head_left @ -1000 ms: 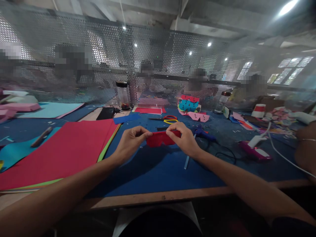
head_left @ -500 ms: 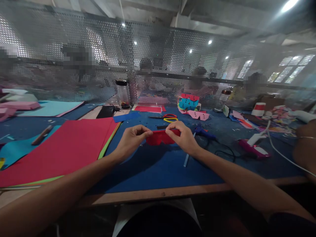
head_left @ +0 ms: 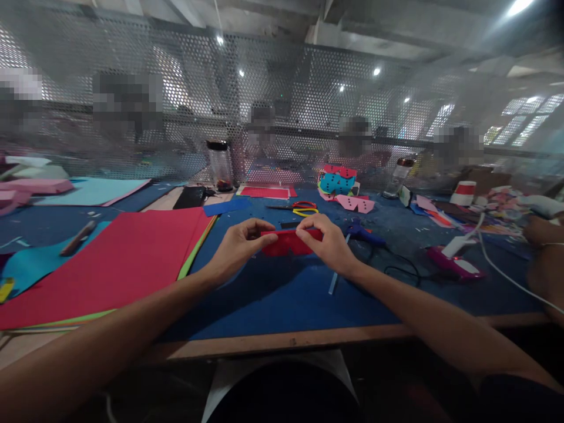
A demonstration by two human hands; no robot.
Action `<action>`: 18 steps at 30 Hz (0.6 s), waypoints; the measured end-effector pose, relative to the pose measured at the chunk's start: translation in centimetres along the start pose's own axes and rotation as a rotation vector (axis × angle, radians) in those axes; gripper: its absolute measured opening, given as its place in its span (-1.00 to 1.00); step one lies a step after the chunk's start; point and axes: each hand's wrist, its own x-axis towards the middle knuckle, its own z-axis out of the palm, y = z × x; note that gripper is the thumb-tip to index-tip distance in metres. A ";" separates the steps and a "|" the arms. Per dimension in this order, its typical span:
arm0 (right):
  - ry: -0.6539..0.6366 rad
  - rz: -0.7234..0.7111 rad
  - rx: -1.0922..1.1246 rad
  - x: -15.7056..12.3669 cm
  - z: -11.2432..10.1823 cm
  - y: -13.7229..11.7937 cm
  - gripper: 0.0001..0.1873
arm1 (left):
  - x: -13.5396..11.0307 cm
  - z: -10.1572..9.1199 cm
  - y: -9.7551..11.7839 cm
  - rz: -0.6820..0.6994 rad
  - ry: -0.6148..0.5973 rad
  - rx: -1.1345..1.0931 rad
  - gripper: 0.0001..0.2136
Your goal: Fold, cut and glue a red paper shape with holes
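Note:
A small red piece (head_left: 288,244), paper or felt with a notch in its lower edge, hangs just above the blue table cover (head_left: 264,311). Thumb and fingers of my left hand (head_left: 241,244) pinch its left end. My right hand (head_left: 325,241) grips its upper right part the same way. Behind my hands lie scissors (head_left: 304,207) with red and yellow handles and a small black strip (head_left: 289,224). Beside my right hand rests a blue glue gun (head_left: 365,234), with a clear glue stick (head_left: 333,284) nearer to me.
Large red sheets (head_left: 118,258) lie stacked at left, near a blue strip (head_left: 227,207). Pink notched pieces (head_left: 356,203) and a colourful dotted stack (head_left: 337,181) stand at the back. A magenta power strip (head_left: 456,262) with a white cable is at right, close to another person's arm (head_left: 546,264).
My left fingers have shifted slightly on the red piece, the index finger lifting a little from the thumb. The other person's hand at far right has come further into view.

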 end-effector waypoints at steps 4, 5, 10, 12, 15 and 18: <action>-0.017 -0.009 0.012 0.0 0.2 -0.3 -0.95 | -0.2 0.3 0.3 -0.022 -0.048 -0.001 -0.69; -0.023 -0.013 0.015 -0.1 0.2 -0.4 -0.95 | -0.2 0.4 0.2 -0.022 -0.044 0.011 -0.71; -0.039 -0.021 0.029 -0.2 0.5 -0.6 -0.96 | -0.2 0.3 0.1 0.001 -0.013 0.036 -0.75; -0.043 -0.015 0.028 -0.2 0.5 -0.6 -0.97 | -0.3 0.3 0.2 0.005 -0.013 0.041 -0.76; -0.050 -0.013 0.025 -0.3 0.5 -0.8 -0.97 | -0.4 0.2 0.3 0.010 -0.014 0.071 -0.75; -0.050 -0.016 0.020 -0.2 0.6 -0.9 -0.97 | -0.5 0.3 0.4 0.021 -0.029 0.093 -0.75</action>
